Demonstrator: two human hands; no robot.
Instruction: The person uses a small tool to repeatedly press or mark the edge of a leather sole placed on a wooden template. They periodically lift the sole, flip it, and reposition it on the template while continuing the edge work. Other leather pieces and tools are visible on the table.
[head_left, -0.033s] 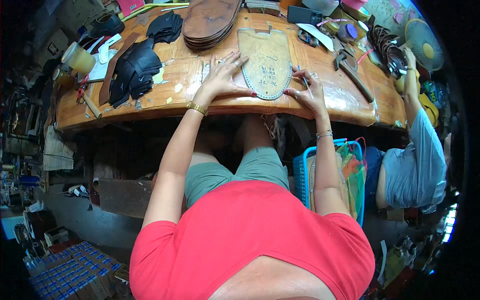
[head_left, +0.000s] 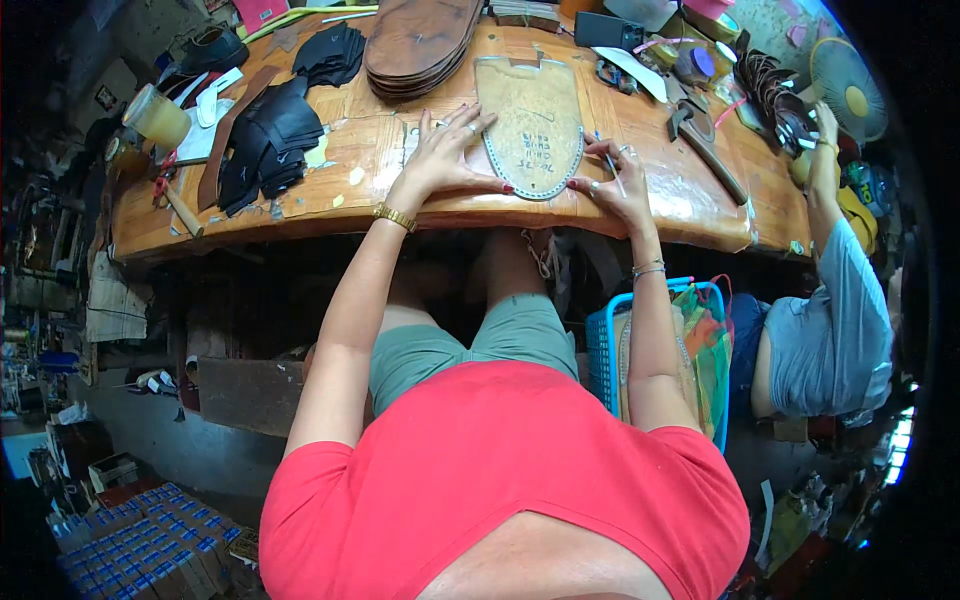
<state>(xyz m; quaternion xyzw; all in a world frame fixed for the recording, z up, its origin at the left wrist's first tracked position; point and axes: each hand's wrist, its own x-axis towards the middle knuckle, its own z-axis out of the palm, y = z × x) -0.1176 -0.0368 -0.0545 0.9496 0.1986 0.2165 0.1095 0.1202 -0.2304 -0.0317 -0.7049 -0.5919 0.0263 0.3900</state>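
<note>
A tan, tongue-shaped template with dark handwriting and a row of small holes along its rounded edge lies flat near the table's front edge. My left hand rests at its left side, fingers spread, with the thumb at the lower left rim and a fingertip at the left edge. At the right side, my right hand has its thumb against the lower right rim. Its fingers are bent around a slim pen-like tool, whose exact kind is too small to tell.
A stack of brown leather pieces lies behind the template, and black leather pieces lie to the left. A hammer is at the right. A blue basket stands below the table, beside a co-worker's grey shirt.
The co-worker's hand at the far right has shifted slightly. My hands and the template stay in place.
</note>
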